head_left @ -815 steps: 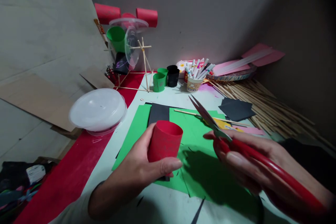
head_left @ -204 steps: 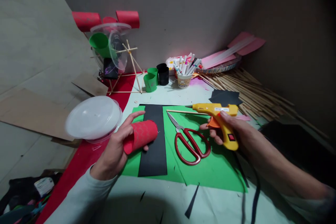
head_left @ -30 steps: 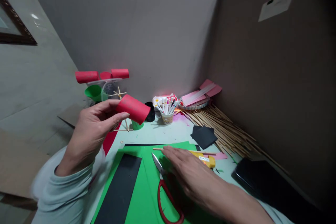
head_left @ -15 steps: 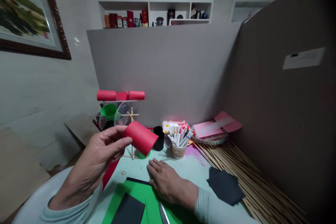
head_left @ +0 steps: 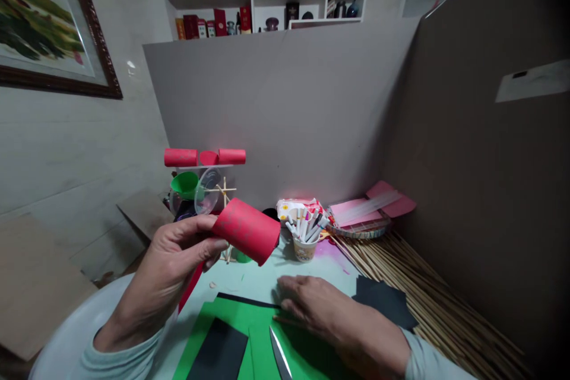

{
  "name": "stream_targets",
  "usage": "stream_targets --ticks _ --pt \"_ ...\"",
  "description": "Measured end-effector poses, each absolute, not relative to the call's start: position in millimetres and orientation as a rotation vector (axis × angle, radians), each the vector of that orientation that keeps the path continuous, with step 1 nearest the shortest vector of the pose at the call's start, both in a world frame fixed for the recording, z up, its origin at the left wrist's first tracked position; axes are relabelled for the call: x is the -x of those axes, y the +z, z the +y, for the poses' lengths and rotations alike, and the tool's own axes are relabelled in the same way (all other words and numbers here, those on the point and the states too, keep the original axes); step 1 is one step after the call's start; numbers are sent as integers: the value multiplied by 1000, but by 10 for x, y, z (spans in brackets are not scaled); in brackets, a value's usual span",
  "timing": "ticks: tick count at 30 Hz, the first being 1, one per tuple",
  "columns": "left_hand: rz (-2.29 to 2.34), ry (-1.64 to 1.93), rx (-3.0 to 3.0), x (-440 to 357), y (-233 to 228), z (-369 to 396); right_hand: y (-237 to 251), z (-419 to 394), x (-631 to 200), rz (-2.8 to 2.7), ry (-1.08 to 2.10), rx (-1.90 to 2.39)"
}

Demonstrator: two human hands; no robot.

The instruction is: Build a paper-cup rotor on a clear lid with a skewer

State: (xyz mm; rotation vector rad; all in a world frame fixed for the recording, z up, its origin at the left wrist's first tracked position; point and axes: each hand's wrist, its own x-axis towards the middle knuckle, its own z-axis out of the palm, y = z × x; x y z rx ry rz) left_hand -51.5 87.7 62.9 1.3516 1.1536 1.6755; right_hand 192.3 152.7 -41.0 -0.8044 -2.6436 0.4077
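Observation:
My left hand point(head_left: 176, 273) pinches one end of a red paper tube point(head_left: 249, 230) between thumb and fingers, holding it tilted above the table. My right hand point(head_left: 320, 306) is stretched out low over the green sheet point(head_left: 209, 329), palm down, its fingers slightly blurred; I see nothing gripped in it. Below that hand lies a pointed metal blade point(head_left: 279, 351), its other end out of view. A black paper rectangle point(head_left: 220, 347) rests on the green sheet, and a narrow black strip point(head_left: 244, 298) runs along the sheet's far edge.
A paper cup of markers point(head_left: 305, 249) stands at the back, before a white-and-red packet point(head_left: 296, 208). Black sheets point(head_left: 383, 297) and long thin sticks point(head_left: 427, 291) lie at the right. More red rolls point(head_left: 180, 157) sit above a green funnel-shaped piece point(head_left: 184, 184). Grey panels point(head_left: 276, 101) border the table.
My right hand has slid right, away from the black strip's middle, uncovering more of the green sheet and blade. The red tube has shifted slightly right, still in my left hand. The view tilted a little.

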Motion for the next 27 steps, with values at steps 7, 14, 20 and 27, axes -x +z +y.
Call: stream_targets --ticks 7,14,20,27 --pt "915 1698 -1100 372 689 797 115 1293 -1809 -1780 959 813" --pt "936 1803 -1449 133 621 695 581 1063 -1346 -941 1385 434" --pt "1057 1780 -1717 -67 458 686 676 1108 -1179 -779 1388 459" --pt "981 1706 -1370 -3 436 756 699 1143 -1375 -794 1416 386"
